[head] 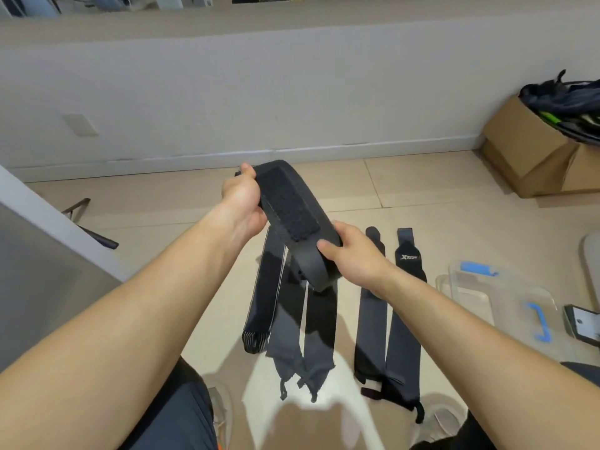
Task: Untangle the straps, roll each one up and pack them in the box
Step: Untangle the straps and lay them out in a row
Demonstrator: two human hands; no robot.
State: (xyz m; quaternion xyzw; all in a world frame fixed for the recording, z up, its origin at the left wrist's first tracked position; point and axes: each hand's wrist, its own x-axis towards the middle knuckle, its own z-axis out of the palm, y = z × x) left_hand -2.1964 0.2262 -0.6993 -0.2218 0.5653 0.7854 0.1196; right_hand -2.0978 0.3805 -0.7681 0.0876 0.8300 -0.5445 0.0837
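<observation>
1. Holding a black strap up over the floor, the person has both hands on it. It stretches between them with its rough fastening patch facing up.
2. The left hand grips the far end, thumb on top and fingers wrapped underneath.
3. The right hand clamps the near end, thumb pressed on top and fingers curled below. A short tail of the strap hangs just under that hand.
4. Down on the tiles, three straps lie flat side by side, right beneath the held one. Their frayed ends point toward the person.
5. Off to the right, well apart from those three, a pair lies flat and lengthwise, edges touching lower down. The right one carries a white logo near its far end.
6. A clear box sits on the floor just right of the pair, with a blue handle showing on its clear plastic. Whether that piece is the lid, I cannot tell.
7. Far right, a cardboard box stands against the wall, with dark gear piled in its top.
</observation>
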